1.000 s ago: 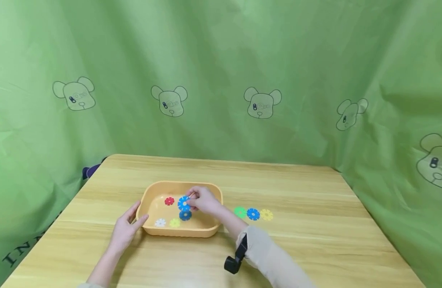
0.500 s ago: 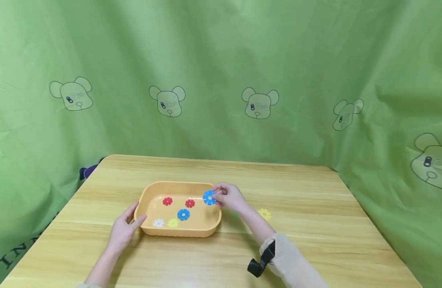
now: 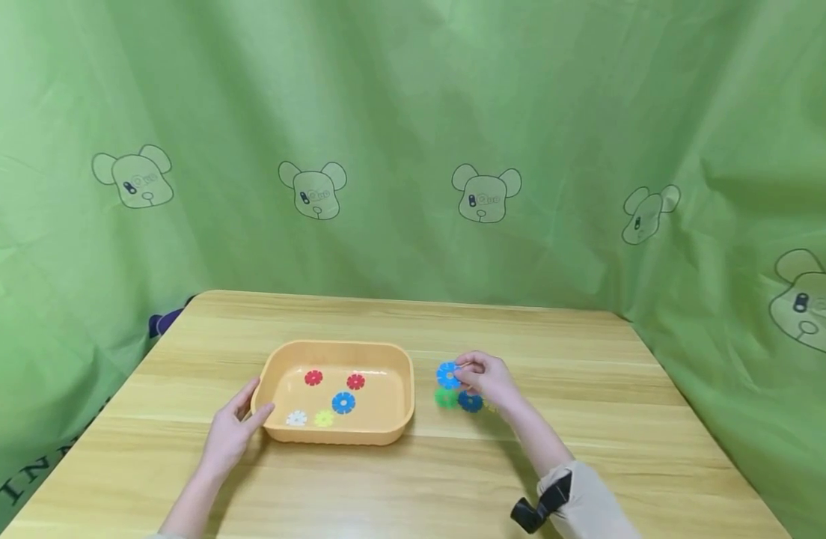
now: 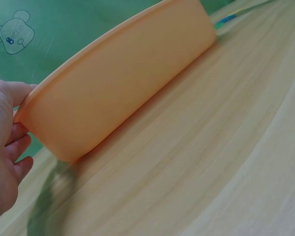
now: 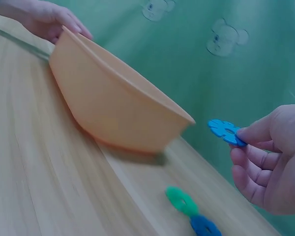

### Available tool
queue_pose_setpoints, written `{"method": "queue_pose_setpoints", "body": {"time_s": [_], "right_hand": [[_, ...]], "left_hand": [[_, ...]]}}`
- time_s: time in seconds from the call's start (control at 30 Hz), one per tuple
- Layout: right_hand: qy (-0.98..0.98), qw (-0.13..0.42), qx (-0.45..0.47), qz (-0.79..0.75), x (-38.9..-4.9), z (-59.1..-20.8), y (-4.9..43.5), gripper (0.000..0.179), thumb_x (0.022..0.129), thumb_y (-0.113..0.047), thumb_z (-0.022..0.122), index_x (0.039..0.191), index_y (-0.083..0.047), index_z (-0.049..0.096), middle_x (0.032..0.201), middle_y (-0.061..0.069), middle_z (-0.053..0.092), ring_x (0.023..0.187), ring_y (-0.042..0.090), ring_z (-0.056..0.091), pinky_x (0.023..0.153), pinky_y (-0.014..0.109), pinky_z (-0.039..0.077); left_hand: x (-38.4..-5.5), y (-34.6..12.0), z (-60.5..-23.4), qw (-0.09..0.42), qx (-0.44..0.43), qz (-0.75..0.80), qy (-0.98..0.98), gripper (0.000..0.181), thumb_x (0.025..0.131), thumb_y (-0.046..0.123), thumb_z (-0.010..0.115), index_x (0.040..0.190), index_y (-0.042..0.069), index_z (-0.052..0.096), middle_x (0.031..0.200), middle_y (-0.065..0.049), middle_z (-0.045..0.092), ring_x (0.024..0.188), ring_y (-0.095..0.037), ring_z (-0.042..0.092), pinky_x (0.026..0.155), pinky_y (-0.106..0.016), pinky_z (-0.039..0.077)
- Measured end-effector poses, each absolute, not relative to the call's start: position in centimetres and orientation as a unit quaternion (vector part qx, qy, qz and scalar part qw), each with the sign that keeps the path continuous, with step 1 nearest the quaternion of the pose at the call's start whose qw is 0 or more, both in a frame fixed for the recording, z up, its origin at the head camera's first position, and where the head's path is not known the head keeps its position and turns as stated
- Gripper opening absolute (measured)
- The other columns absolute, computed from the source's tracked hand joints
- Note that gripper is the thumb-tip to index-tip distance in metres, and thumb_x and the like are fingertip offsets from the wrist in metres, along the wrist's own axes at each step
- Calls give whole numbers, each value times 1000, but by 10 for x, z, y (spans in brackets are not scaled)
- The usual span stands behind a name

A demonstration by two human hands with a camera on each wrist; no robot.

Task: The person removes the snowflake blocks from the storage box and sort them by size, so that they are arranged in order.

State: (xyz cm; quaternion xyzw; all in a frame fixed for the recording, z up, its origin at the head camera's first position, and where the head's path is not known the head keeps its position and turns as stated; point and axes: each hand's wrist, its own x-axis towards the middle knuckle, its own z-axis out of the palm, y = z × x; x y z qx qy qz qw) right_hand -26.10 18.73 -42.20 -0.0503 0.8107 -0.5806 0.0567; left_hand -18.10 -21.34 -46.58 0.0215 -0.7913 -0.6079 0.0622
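My left hand [image 3: 228, 438] grips the left rim of a shallow orange plastic basin [image 3: 339, 436], thumb over the edge and fingers at the outer wall. Right of the basin, my right hand [image 3: 492, 382] pinches a blue snowflake disc [image 3: 447, 374] between thumb and fingertips, as the right wrist view also shows. The disc is held above a row on the table: a green snowflake disc [image 3: 444, 398], a blue one [image 3: 470, 402] and a yellow one [image 3: 491, 405] partly hidden by the hand. Inside the basin lie two red discs [image 3: 313, 378], a blue, a white and a yellow one.
The wooden table [image 3: 359, 486] has a light grain. Green curtains [image 3: 399, 90] printed with bear heads hang behind it and along both sides. A black strap camera [image 3: 541, 505] sits on the right sleeve. Something purple [image 3: 165, 322] shows beyond the table's left edge.
My right hand has carried the blue disc out of the basin, rightward, to above the row on the table. A second red disc in the basin has come into sight. The left hand stays on the rim.
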Motion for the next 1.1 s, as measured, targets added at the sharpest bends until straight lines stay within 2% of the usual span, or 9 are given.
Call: {"method": "queue_pose_setpoints", "body": {"time_s": [0.37, 0.73, 1.1], "right_hand": [[808, 49, -8, -587, -257, -429, 238, 30, 86, -4, 62, 110, 11, 53, 82, 5, 63, 74, 20, 60, 70, 34, 56], [831, 51, 33, -553, -257, -449, 281, 33, 87, -8, 62, 112, 12, 53, 87, 7, 65, 76, 14, 60, 70, 29, 55], [855, 56, 60, -512, -256, -462, 300, 31, 87, -10, 61, 108, 12, 56, 81, 6, 62, 71, 15, 57, 61, 28, 53]], "left_hand": [[-179, -213, -463, 58, 28, -607, -792, 65, 90, 15, 60, 142, -7, 27, 147, -24, 23, 134, -40, 23, 108, -42, 25], [-179, -212, -463, 62, 26, -606, -793, 64, 90, 13, 60, 141, -7, 27, 147, -24, 24, 133, -41, 25, 106, -39, 26], [-179, -212, -462, 62, 25, -610, -790, 64, 90, 11, 60, 141, -8, 27, 146, -24, 25, 132, -40, 27, 105, -38, 26]]}}
